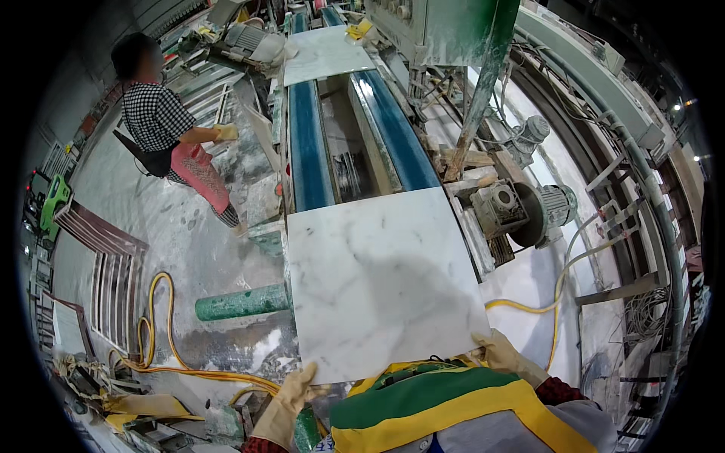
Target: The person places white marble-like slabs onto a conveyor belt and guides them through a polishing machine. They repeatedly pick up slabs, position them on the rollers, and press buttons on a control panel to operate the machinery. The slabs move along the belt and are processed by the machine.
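A white marble slab (385,279) with faint grey veins lies flat in front of me, its far end over two blue conveyor belts (310,151). At its near left corner, my left hand (293,396), in a cream rubber glove, grips the edge. My right hand (507,355), gloved the same way, holds the near right corner. Part of each hand's fingers is hidden at the slab's edge. Farther up the belts rests a second pale slab (328,57), with a yellow object (361,30) by its far right corner.
To the left stands another person (170,121) in a checked shirt, wearing gloves. A green pipe (242,303) juts left of the conveyor, and a yellow hose (170,317) loops across the floor. Motors (521,211) sit right of the belts; a green machine post (487,83) rises beyond.
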{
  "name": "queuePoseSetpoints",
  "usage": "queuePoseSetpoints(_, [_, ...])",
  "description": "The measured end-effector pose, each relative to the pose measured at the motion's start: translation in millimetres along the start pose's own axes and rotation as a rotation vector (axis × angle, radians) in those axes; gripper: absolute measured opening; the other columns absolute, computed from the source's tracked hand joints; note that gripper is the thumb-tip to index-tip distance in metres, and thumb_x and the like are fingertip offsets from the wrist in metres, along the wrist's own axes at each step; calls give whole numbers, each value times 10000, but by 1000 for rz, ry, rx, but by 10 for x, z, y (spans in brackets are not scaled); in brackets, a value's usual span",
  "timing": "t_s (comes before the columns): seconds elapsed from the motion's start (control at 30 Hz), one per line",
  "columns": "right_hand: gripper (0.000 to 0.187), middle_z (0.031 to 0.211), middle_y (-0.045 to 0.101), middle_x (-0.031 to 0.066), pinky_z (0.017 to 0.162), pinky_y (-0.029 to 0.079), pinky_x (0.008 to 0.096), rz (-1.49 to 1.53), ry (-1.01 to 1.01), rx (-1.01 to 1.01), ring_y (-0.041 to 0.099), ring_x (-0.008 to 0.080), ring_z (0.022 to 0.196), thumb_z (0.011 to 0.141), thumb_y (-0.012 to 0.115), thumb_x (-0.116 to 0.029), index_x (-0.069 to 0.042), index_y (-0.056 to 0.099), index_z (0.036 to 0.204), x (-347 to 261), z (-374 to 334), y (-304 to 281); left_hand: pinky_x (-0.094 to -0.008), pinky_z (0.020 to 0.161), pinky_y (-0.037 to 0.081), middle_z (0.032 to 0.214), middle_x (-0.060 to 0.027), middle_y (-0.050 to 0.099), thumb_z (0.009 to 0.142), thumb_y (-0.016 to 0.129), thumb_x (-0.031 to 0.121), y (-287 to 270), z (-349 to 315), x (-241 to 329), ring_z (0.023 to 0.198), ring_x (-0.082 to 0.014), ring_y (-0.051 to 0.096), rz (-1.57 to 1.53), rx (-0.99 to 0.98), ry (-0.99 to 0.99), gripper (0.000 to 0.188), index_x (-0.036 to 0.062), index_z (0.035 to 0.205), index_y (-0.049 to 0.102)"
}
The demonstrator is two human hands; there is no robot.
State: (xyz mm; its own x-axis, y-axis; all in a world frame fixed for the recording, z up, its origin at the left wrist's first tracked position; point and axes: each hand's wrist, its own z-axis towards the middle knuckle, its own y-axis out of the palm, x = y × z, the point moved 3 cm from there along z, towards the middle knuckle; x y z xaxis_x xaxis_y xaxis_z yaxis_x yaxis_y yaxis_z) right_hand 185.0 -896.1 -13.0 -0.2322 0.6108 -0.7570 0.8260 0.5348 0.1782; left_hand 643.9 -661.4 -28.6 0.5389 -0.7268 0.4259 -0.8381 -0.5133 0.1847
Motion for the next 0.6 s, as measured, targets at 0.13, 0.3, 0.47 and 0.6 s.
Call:
queuePoseSetpoints(0.13, [255,956,705,60,706,554,317,-93,-178,191,652,183,751,1022,637,-135,32,667,1212,-273,405,-26,-251,515,530,931,-126,722,1014,689,301,148,246,322,723,-187,709,-55,144,281,390,-23,1222,620])
queuePoseSetpoints(0.3, [399,1064,731,150,767,594,364,467,-85,322,703,245,817,983,735,-320,9,635,1185,-408,1092,-129,-307,579,549,896,-128,702,1003,696,333,236,539,917,726,-207,696,-70,218,358,444,-50,1215,621])
queuePoseSetpoints(0.47, [485,1027,720,204,781,602,413,189,127,487,714,275,824,997,703,-390,18,572,1223,-391,983,-267,-334,659,592,965,-181,733,1033,641,411,41,145,1011,758,-222,715,562,350,162,522,-81,1206,625])
queuePoseSetpoints(0.6, [564,1009,720,198,758,608,378,223,103,138,709,273,788,1041,597,-489,51,615,1201,-336,1095,154,-328,681,613,1010,-178,747,1066,562,465,502,351,763,783,-208,719,142,-72,123,574,-81,1229,629])
